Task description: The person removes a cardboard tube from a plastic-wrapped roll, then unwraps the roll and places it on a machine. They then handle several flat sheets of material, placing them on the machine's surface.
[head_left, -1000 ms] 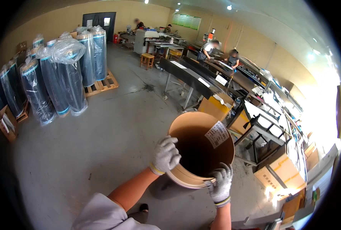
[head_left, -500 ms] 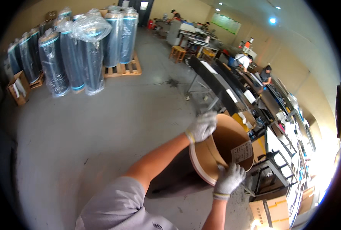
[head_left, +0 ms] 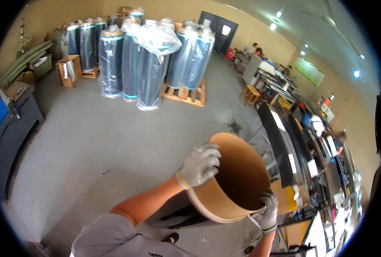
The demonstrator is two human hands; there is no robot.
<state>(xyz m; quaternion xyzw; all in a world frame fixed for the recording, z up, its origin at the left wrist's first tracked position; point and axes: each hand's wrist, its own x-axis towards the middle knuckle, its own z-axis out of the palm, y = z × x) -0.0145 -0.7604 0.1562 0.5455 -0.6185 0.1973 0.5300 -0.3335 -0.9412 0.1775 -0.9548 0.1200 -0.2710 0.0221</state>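
Observation:
In front of me stands a wide dark roll with a pale rim (head_left: 202, 213). A curled brown cardboard-like sheet (head_left: 214, 198) rises out of that rim, forming an open tube with a shadowed inside. My left hand (head_left: 202, 165), in a grey-white work glove, closes its fingers over the sheet's left edge. At the lower right, my gloved right hand (head_left: 267, 212) grips the edge of the same sheet, its fingertips partly hidden. The lower part of the roll lies in shadow beneath my left arm.
Several plastic-wrapped dark rolls (head_left: 149, 73) stand at the back, some on a wooden pallet (head_left: 193, 97). Long worktables (head_left: 280, 141) and metal frames run along the right, where a person works. A dark machine (head_left: 21, 115) stands left, near an open carton (head_left: 68, 70).
My view has swung left. The brown sheet stands higher above the pale rim, and both hands have shifted along its edge. The label inside no longer shows.

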